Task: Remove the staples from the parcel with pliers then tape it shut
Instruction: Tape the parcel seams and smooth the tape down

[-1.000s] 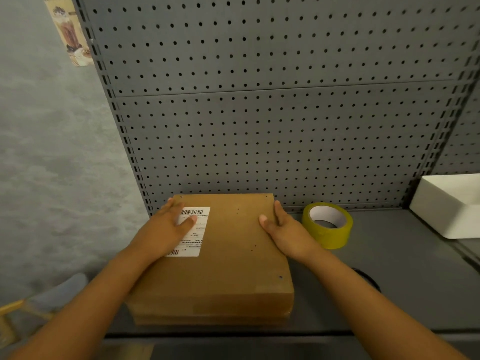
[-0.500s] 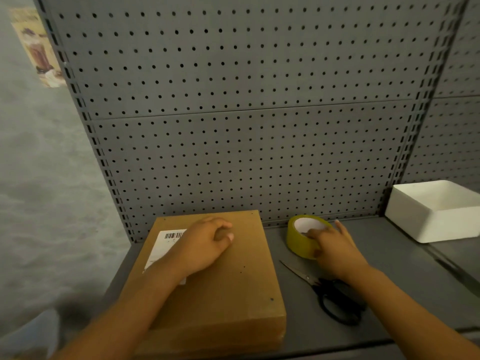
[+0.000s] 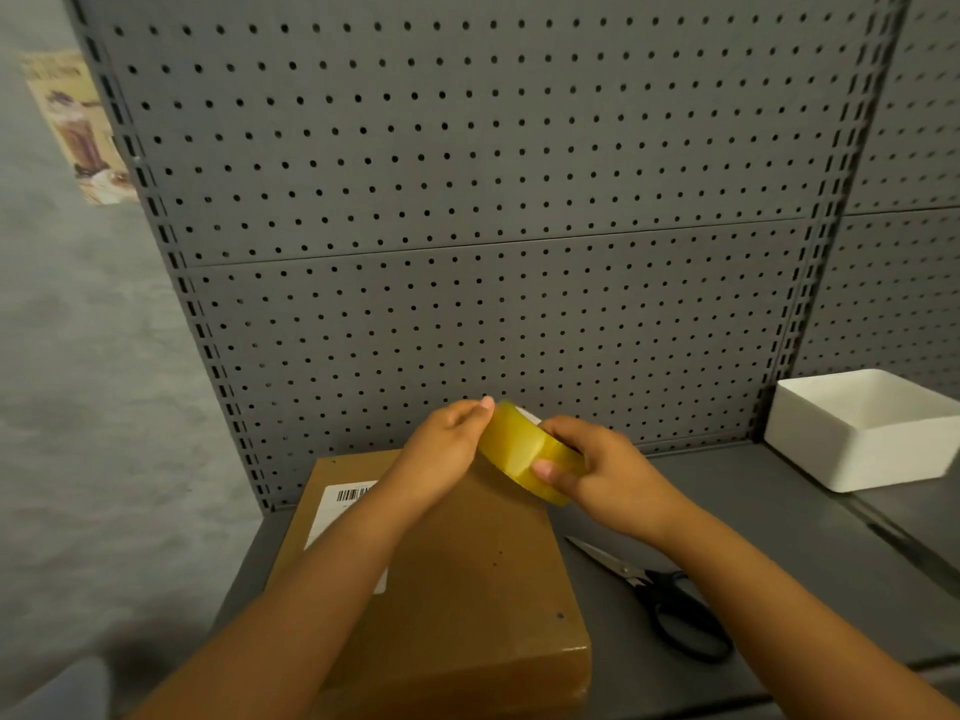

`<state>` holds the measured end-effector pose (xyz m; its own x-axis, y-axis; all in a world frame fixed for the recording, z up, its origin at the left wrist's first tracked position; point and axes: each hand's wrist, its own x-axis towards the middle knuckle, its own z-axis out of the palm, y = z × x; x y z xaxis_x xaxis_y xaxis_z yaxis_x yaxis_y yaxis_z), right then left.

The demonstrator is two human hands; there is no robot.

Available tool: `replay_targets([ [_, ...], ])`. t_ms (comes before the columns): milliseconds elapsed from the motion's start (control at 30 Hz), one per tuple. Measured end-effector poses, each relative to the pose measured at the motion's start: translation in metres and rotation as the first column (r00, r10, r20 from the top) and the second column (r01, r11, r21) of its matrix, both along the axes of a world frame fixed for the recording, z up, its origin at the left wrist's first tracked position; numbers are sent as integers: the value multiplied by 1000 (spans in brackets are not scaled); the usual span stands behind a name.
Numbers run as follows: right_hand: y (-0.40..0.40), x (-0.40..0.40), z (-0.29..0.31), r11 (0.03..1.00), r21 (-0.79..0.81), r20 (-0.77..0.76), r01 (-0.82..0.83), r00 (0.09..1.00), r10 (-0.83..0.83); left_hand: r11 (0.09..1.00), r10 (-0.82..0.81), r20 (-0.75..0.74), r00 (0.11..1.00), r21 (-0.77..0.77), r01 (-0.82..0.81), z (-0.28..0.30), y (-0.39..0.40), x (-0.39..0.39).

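Grey pegboard [image 3: 493,174] backs a grey shelf [image 3: 779,537]. Risk: the yellowish tape roll [image 3: 524,454], raised above the parcel's far edge, may yield no free end, or the strip may fold onto itself. Right hand [image 3: 608,470] grips the roll; left hand [image 3: 447,449] pinches its rim. Brown parcel [image 3: 467,579], labelled, lies flat at the shelf's left end, small holes visible; scissors [image 3: 654,595] beside it.
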<state>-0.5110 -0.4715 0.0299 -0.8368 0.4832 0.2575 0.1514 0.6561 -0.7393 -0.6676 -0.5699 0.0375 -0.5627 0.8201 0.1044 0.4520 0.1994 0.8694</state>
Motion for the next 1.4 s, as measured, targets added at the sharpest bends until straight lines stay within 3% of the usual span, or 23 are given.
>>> replay_targets([
  [267,-4,-7,-2,999,-19,-14,45,999,-46,996,-1,70,998,87,-5,6,-19,-7],
  [633,-7,-5,-4,1000,-21,-41,12,999,-13,973,159,-108,981,188,-136,-2,-9,-2],
  [1000,-8,-10,-3,975,184,-9,125,992,-125,976,212,-335,918,116,-182,1,6,4],
  [1400,2,-15,-5,908,283,-3,309,947,-321,988,151,-348,925,72,-134,18,1,18],
])
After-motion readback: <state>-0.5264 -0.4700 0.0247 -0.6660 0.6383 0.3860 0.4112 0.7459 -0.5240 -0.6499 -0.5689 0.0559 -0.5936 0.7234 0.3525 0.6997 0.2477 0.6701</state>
